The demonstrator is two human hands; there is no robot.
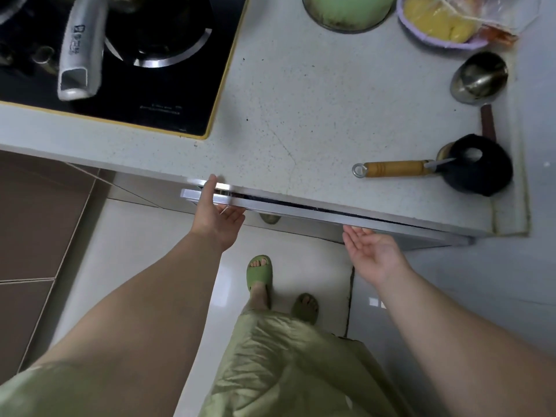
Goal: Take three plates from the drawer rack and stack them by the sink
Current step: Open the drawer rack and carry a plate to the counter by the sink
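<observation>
The left hand (215, 215) holds the drawer (301, 210) handle near its left end, thumb on top, fingers tucked beneath. The right hand (371, 249) is open, palm up, fingertips just under the drawer's front edge further right. The drawer, a long silver strip, runs along the desk (285, 115) edge, barely ajar. No plates show.

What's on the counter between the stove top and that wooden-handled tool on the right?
Nothing: in the head view the stretch of speckled countertop between the black stove top and the wooden-handled tool is bare.
</observation>
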